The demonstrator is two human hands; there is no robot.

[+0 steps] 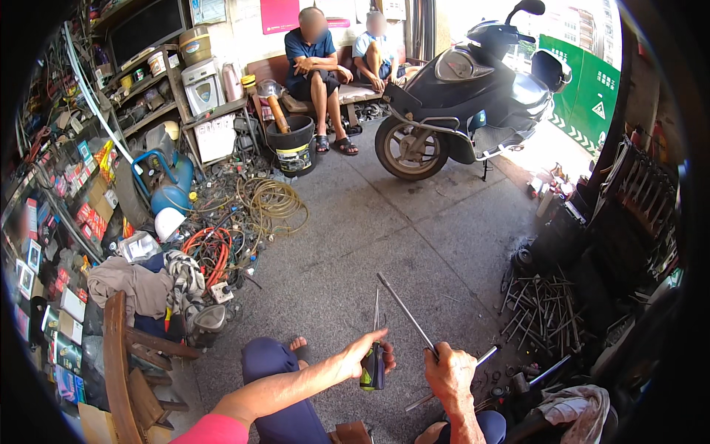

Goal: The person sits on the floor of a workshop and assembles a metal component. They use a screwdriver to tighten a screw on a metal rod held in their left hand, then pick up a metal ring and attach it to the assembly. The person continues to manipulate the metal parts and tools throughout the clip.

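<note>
Head view. Landmark: the long metal rod (404,308).

Right hand (450,370): fingers clenched around the rod's near end; its far end points up and to the left, free of contact. Left hand (359,355): just left of the rod, fingers grasping the black-and-green handle of a hand tool (372,370), thin shaft upright, tip apart from the rod. Exact finger placement on the handle is partly hidden.

Left of the rod, well apart: red cables (209,255) and a coiled yellowish hose (275,206) on the floor (333,251). Right of the rod: a heap of metal bars (543,314). Beyond the rod: a dark scooter (473,111); beyond and left, a black bucket (294,140) and two seated people (310,55).
</note>
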